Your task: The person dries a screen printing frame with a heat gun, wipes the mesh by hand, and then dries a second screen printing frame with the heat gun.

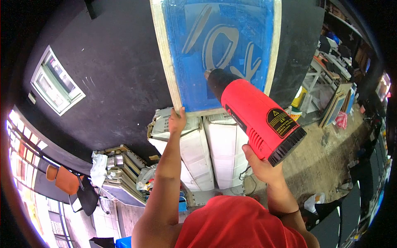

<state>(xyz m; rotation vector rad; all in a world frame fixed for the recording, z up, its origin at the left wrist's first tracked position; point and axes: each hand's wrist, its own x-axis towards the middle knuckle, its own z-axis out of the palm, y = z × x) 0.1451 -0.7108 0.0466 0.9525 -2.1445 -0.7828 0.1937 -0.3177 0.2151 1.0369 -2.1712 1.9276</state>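
A red and black heat gun (250, 108) is gripped in my right hand (264, 166), its nozzle pointing up and left at a silk-screen frame (173, 62). The frame has pale wooden edges and a blue coated mesh with large greyish letter shapes. At its lower left corner, my left hand (177, 120) grips the wood, thumb and fingers around the edge. Two tall white cartons (188, 151) stand side by side beneath the frame's lower edge. The gun's body overlaps the right part of the mesh in this view.
A black wall (120, 62) with a small window (58, 82) rises behind. Stacked frames (124, 175) lean at the lower left near an orange chair (68, 180). On the right are cluttered shelves, leaning boards (334, 108) and a yellow container (298, 98). A cable lies by the cartons.
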